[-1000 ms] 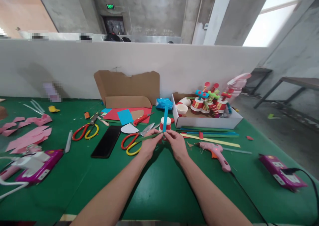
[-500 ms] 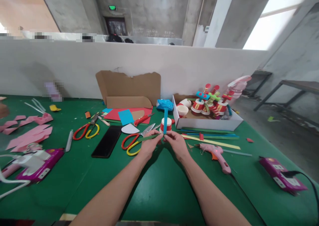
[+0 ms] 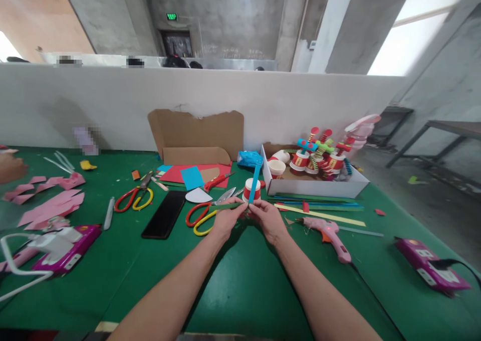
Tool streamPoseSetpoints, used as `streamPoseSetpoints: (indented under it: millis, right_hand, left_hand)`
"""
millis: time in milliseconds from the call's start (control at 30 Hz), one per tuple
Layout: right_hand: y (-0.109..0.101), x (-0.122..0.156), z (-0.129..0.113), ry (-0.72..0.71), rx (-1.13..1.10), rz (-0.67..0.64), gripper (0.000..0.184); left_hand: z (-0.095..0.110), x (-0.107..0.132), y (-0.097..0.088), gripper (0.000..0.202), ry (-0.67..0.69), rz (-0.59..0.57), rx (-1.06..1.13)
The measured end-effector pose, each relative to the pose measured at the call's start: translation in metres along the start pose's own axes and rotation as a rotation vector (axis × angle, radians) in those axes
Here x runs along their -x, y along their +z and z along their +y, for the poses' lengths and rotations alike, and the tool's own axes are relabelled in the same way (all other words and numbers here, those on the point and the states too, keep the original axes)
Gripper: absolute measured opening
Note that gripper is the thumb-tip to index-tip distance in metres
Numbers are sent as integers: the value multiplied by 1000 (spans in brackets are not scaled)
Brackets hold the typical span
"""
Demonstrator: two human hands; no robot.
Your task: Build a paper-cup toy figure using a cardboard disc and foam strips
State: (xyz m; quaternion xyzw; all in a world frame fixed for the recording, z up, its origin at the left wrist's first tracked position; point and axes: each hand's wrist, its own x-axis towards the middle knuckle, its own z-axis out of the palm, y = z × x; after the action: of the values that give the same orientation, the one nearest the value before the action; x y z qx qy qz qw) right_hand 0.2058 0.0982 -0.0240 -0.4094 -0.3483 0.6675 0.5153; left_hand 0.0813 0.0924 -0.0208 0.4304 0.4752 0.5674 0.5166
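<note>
My left hand (image 3: pixel 229 218) pinches a green paper strip (image 3: pixel 230 206) that points to the left. Close beside it, my right hand (image 3: pixel 267 220) is closed on a blue paper strip (image 3: pixel 255 180), which stands up and leans a little to the right. The two strips meet at my fingertips, where their ends are partly hidden. Just behind the blue strip stands an upside-down red and white paper cup (image 3: pixel 247 189). Scissors with red and yellow handles (image 3: pixel 203 219) lie by my left hand, partly under the green strip.
A white box (image 3: pixel 315 186) holds cups and decorated cup figures. A pink glue gun (image 3: pixel 330 233) lies right, near more paper strips (image 3: pixel 323 214). Left are a black phone (image 3: pixel 164 214), second scissors (image 3: pixel 134 198), pink paper (image 3: pixel 52 208) and a purple power strip (image 3: pixel 69 250). Another person's hand (image 3: pixel 13 166) shows far left.
The blue strip has tilted from upright to leaning right. My hands stay together at nearly the same place. The other person's hand at far left has come further into view.
</note>
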Motion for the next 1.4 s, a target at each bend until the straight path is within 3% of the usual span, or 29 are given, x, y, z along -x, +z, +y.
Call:
streamPoseSetpoints:
  millis: [167, 467, 700, 1233, 1400]
  right_hand:
    - [0, 0, 0, -20, 24, 15, 31]
    - [2, -1, 1, -125, 107, 69, 29]
    - [0, -1, 0, -113, 104, 82, 31]
    - [-3, -3, -3, -129, 96, 152, 31]
    - [-6, -4, -6, -145, 88, 173, 31]
  left_hand:
    - [1, 0, 0, 24, -5, -31, -30]
    - [-6, -1, 1, 29, -27, -15, 126]
    - [-6, -1, 1, 34, -78, -16, 172]
    - [6, -10, -8, 41, -198, 164, 364]
    - [11, -15, -17, 38, -170, 198, 367]
